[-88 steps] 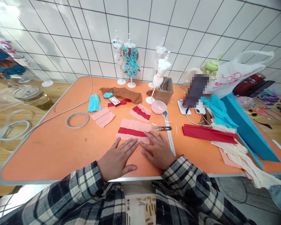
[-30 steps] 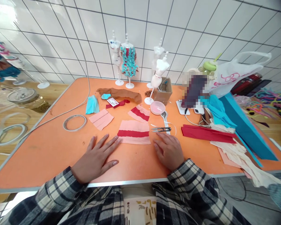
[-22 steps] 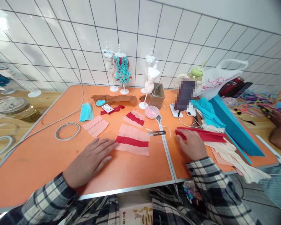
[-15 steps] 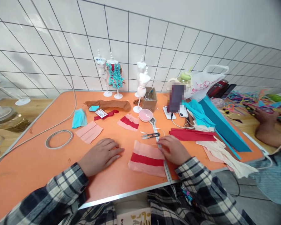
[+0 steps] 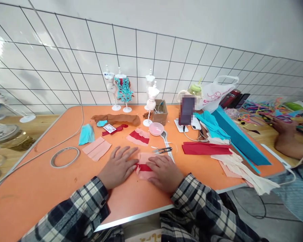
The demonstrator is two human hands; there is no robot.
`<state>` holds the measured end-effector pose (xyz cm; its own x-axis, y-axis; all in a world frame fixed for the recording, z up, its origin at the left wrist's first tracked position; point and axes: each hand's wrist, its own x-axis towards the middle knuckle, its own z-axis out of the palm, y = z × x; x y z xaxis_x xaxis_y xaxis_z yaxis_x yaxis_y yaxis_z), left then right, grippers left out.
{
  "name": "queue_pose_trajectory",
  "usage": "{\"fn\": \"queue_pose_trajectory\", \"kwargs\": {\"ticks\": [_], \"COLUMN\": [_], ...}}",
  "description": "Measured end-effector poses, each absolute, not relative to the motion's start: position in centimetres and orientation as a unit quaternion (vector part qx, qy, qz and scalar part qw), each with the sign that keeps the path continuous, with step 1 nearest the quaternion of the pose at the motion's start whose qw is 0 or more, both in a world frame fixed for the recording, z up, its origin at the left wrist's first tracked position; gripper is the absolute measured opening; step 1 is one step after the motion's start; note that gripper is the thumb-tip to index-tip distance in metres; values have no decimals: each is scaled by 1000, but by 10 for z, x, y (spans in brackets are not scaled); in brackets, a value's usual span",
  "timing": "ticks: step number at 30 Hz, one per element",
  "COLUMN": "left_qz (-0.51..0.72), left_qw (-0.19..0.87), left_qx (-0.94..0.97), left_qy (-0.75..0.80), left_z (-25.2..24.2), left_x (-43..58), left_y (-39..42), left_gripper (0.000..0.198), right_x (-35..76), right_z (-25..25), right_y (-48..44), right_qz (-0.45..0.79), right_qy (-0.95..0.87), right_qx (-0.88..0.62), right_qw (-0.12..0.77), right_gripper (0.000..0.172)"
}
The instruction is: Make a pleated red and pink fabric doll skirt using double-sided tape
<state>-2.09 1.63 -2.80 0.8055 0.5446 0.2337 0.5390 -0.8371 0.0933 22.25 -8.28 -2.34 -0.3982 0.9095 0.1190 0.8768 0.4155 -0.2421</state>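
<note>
A pink fabric piece with a red band (image 5: 143,167) lies flat on the orange table (image 5: 73,198). My right hand (image 5: 164,171) rests flat over its right part, fingers stretched out and hiding much of it. My left hand (image 5: 120,168) lies palm down with spread fingers, its fingertips touching the piece's left edge. Just beyond sit thread snips (image 5: 163,150). A second pink and red fabric piece (image 5: 138,136) lies behind them to the left, near a pink bowl (image 5: 156,128). Left of my left hand is a plain pink fabric piece (image 5: 97,148).
Small white dress forms (image 5: 153,94) stand at the back, one wearing turquoise ruffles (image 5: 124,89). A tape roll (image 5: 65,157) lies left. To the right are a phone (image 5: 187,111), folded red fabric (image 5: 206,148) and cream strips (image 5: 242,169). Another person's hand (image 5: 282,126) is at far right.
My right hand has moved left onto the banded fabric, which has shifted slightly left. My left hand has moved right to its edge, fingers more spread. The view has tilted slightly upward.
</note>
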Motion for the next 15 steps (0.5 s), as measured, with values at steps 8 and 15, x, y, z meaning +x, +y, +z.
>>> {"fn": "queue_pose_trajectory", "kwargs": {"ticks": [8, 15], "left_qz": [192, 124], "left_qw": [38, 187], "left_qx": [961, 912], "left_qy": [194, 343], "left_z": [-15, -21], "left_x": [-45, -44], "left_y": [24, 35], "left_gripper": [38, 48], "right_x": [205, 192], "right_z": [-22, -23], "right_y": [-68, -49], "right_qz": [65, 52], "right_qy": [-864, -866], "right_qx": [-496, -495], "right_qw": [51, 55], "right_gripper": [64, 54]}}
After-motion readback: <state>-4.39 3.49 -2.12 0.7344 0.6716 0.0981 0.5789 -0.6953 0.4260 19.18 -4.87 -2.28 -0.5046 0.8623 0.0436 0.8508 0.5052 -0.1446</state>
